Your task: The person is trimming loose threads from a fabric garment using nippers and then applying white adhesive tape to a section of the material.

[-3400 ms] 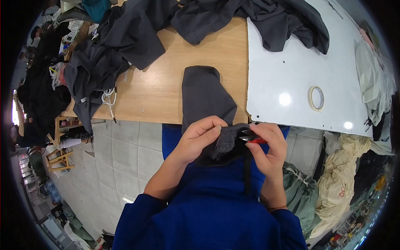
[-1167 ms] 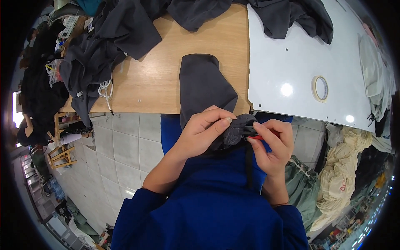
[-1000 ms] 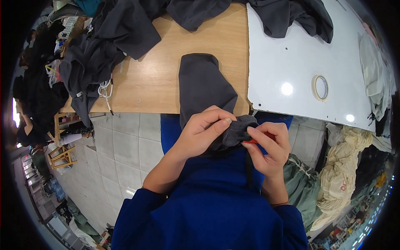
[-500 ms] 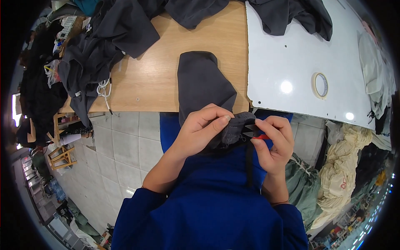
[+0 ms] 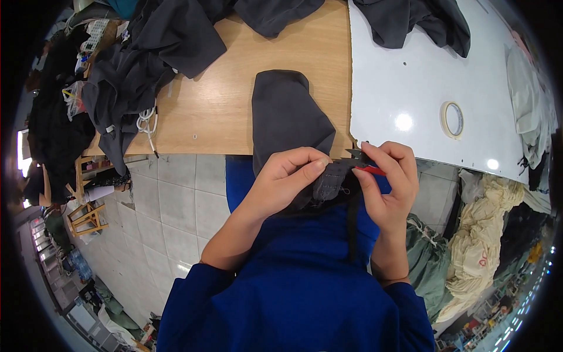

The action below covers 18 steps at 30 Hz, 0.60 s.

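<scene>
My left grip [image 5: 296, 176] pinches the dark grey cloth [image 5: 290, 111] between thumb and fingers, its stitched edge [image 5: 329, 183] trailing loose threads just beside them. My right grip [image 5: 390, 185] holds red-handled snips [image 5: 370, 171], metal blades near that edge. The cloth's smooth, tapering end lies beyond, on the wood-grained desk [image 5: 199, 111]; crumpled grey fabric [image 5: 176, 41] heaps farther off.

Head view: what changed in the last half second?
The right hand has moved up in the picture with the small red-handled metal snips. Nothing was taken up or let go: the left hand still pinches the dark grey fabric. The round cream tape roll stayed put.
</scene>
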Tool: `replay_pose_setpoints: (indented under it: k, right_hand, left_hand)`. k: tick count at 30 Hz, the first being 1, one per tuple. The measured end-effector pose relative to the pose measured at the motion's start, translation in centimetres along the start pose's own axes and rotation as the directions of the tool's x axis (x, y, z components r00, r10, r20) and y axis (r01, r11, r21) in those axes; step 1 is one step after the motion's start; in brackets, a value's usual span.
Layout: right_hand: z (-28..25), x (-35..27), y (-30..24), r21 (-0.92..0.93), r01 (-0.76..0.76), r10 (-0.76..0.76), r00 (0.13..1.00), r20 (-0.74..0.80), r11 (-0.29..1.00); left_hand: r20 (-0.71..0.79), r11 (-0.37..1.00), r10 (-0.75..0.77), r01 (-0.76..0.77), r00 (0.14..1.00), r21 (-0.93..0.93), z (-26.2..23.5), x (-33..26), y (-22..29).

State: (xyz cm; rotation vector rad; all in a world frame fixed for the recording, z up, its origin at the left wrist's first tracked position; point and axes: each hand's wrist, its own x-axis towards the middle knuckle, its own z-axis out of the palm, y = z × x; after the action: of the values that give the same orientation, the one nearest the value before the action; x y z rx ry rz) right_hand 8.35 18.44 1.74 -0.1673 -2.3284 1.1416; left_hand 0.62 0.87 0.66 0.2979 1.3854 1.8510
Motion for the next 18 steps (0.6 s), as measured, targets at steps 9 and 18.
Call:
replay_pose_setpoints:
  k: [9,18]
  right_hand:
    - [-0.60,0.06,0.12,-0.057,0.034,-0.033,0.999,0.019,0.998]
    - [-0.78,-0.28,-0.12,-0.087,0.075,-0.071,0.996,0.052,0.993]
  left_hand:
    - [0.012,0.994,-0.047,0.048,0.999,-0.100,-0.36,0.36,-0.14]
    - [-0.002,0.993,-0.046,0.046,0.999,-0.110,-0.06,0.40,-0.06]
